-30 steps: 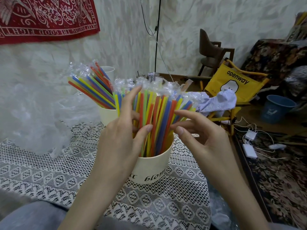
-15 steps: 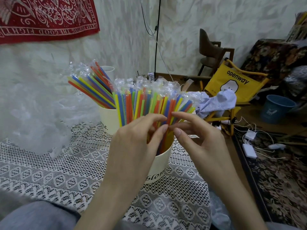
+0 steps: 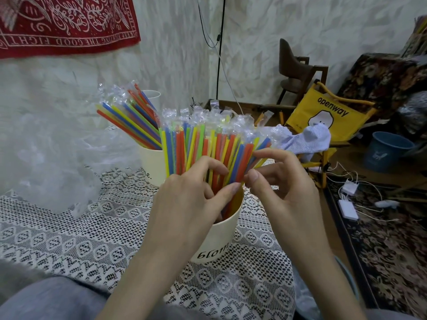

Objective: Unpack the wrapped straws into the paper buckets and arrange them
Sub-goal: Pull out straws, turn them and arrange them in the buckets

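Where both hands meet, the wrapped straws [image 3: 208, 146] stand bunched in the near paper bucket [image 3: 221, 239]; left hand [image 3: 189, 204] and right hand [image 3: 279, 188] pinch their stems. Behind the grip, a second bucket [image 3: 151, 162] holds more straws.

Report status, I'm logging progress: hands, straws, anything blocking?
Left hand and right hand both pinching wrapped straws in near paper bucket. Far bucket filled, straws leaning. Nothing blocking.

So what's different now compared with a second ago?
The left hand slid down the straws in the near bucket; its fingers now curl in among them. The right hand stays pinching at the bunch's right side. The far bucket is unchanged.
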